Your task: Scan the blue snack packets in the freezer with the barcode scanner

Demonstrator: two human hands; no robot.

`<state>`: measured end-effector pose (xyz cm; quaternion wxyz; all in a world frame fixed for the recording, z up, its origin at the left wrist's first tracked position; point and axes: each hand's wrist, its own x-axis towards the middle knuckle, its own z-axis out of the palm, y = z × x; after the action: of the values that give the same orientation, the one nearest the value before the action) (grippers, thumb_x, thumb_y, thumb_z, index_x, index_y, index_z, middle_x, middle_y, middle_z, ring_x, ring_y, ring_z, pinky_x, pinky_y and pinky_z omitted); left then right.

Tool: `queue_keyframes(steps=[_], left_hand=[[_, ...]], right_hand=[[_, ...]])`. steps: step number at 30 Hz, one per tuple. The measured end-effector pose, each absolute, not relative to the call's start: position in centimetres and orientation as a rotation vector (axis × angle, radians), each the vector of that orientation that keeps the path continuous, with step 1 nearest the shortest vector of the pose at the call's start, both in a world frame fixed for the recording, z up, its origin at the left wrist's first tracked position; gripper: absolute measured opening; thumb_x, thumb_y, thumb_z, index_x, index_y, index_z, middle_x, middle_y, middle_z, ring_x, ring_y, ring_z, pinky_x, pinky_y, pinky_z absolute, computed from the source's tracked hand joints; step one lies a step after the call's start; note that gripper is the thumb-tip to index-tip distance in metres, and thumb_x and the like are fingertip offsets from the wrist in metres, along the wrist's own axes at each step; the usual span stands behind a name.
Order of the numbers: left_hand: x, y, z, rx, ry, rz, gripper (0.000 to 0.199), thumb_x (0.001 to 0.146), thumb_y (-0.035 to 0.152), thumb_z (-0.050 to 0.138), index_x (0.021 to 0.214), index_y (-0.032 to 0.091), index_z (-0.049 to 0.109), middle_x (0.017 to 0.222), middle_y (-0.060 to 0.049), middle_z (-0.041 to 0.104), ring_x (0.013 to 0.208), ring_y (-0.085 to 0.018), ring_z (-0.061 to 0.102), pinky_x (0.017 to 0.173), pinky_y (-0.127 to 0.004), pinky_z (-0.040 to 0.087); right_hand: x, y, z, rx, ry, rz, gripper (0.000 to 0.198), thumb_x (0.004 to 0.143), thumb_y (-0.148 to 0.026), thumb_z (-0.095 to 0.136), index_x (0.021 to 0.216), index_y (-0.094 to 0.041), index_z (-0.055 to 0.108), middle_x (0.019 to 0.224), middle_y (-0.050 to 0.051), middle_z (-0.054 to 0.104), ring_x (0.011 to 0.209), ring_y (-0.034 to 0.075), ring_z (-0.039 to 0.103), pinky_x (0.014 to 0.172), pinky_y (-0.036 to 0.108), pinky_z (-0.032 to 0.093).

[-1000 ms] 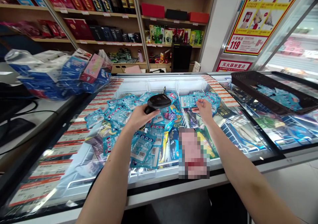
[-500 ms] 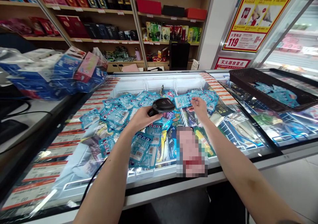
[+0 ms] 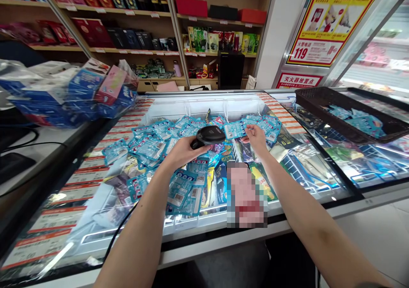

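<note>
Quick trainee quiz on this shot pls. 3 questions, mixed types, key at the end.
1. Fill in the blank: The left hand holds a black ____.

2. True or false: Blue packets lie in the brown basket on the right side of the picture.

3. Multiple choice: What does the right hand hold?
A) a bottle
B) a red box
C) a flat packet

Key: 1. scanner; 2. true; 3. C
</note>
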<state>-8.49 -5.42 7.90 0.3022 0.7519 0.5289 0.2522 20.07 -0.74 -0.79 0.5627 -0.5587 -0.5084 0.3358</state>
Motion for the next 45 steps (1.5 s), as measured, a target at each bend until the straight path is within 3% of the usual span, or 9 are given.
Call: queue_keyframes(steps=[13, 16, 19, 24, 28, 32, 35, 45], left_hand=[[-8.6, -5.1, 7.8, 2.050, 1.441, 0.642, 0.046, 0.074, 0.061, 0.065, 0.080, 0.015, 0.066, 0.056, -0.001, 0.059, 0.051, -0.013, 0.049, 0.047, -0.024, 0.030], [-8.8, -4.9, 7.6, 2.030, 1.465, 0.709, 0.045, 0.073, 0.060, 0.065, 0.081, 0.015, 0.066, 0.056, 0.000, 0.059, 0.053, -0.014, 0.050, 0.048, -0.023, 0.032], [-9.3, -4.8, 7.4, 1.970, 1.521, 0.803, 0.044, 0.073, 0.060, 0.065, 0.080, 0.016, 0.065, 0.055, 0.000, 0.059, 0.052, -0.015, 0.051, 0.047, -0.024, 0.033], [-10.4, -4.5, 7.3, 1.827, 1.535, 0.993, 0.039, 0.075, 0.056, 0.065, 0.076, 0.017, 0.061, 0.053, -0.001, 0.059, 0.048, -0.015, 0.052, 0.048, -0.025, 0.037], [-11.1, -4.2, 7.3, 1.781, 1.565, 1.061, 0.035, 0.077, 0.052, 0.063, 0.073, 0.018, 0.058, 0.051, 0.000, 0.057, 0.047, -0.014, 0.052, 0.049, -0.025, 0.038], [-11.3, -3.9, 7.0, 1.766, 1.549, 1.072, 0.034, 0.076, 0.052, 0.064, 0.075, 0.018, 0.058, 0.051, 0.000, 0.057, 0.047, -0.014, 0.052, 0.049, -0.025, 0.038], [-11.4, -4.0, 7.0, 1.766, 1.535, 1.091, 0.034, 0.076, 0.051, 0.064, 0.075, 0.018, 0.059, 0.052, 0.000, 0.057, 0.047, -0.014, 0.051, 0.049, -0.025, 0.037], [-11.8, -4.0, 7.5, 1.643, 1.545, 1.193, 0.032, 0.075, 0.049, 0.065, 0.074, 0.018, 0.056, 0.052, 0.001, 0.056, 0.046, -0.012, 0.050, 0.048, -0.024, 0.037]], right_hand=[[20.0, -0.7, -0.8, -1.304, -1.179, 0.810, 0.040, 0.082, -0.047, 0.060, 0.112, -0.020, 0.059, 0.066, 0.003, 0.067, 0.060, 0.027, 0.070, 0.062, 0.044, 0.060], [20.1, -1.0, -0.5, -1.313, -1.188, 0.788, 0.047, 0.084, -0.047, 0.057, 0.121, -0.019, 0.055, 0.068, 0.003, 0.067, 0.062, 0.026, 0.070, 0.061, 0.043, 0.059], [20.7, -1.4, 0.1, -1.436, -1.258, 0.589, 0.046, 0.090, -0.045, 0.048, 0.129, -0.020, 0.052, 0.073, 0.004, 0.067, 0.064, 0.025, 0.069, 0.068, 0.043, 0.057], [22.9, -1.6, 0.9, -1.779, -1.362, 0.088, 0.041, 0.097, -0.035, 0.032, 0.114, -0.017, 0.064, 0.095, 0.013, 0.070, 0.090, 0.030, 0.066, 0.092, 0.047, 0.046], [23.7, -1.5, 0.8, -1.944, -1.373, -0.009, 0.045, 0.095, -0.046, 0.040, 0.118, -0.014, 0.062, 0.105, 0.019, 0.065, 0.101, 0.033, 0.060, 0.090, 0.046, 0.045], [23.3, -1.7, 0.3, -2.011, -1.443, -0.188, 0.063, 0.081, -0.061, 0.061, 0.123, -0.013, 0.059, 0.127, 0.023, 0.052, 0.115, 0.037, 0.049, 0.091, 0.048, 0.043], [23.1, -1.8, 0.2, -2.040, -1.484, -0.313, 0.063, 0.079, -0.057, 0.066, 0.122, -0.012, 0.059, 0.131, 0.024, 0.049, 0.119, 0.038, 0.043, 0.094, 0.049, 0.040], [23.4, -2.1, 0.5, -2.089, -1.426, -0.453, 0.050, 0.092, -0.048, 0.051, 0.124, -0.011, 0.060, 0.137, 0.023, 0.049, 0.124, 0.039, 0.039, 0.098, 0.053, 0.033]])
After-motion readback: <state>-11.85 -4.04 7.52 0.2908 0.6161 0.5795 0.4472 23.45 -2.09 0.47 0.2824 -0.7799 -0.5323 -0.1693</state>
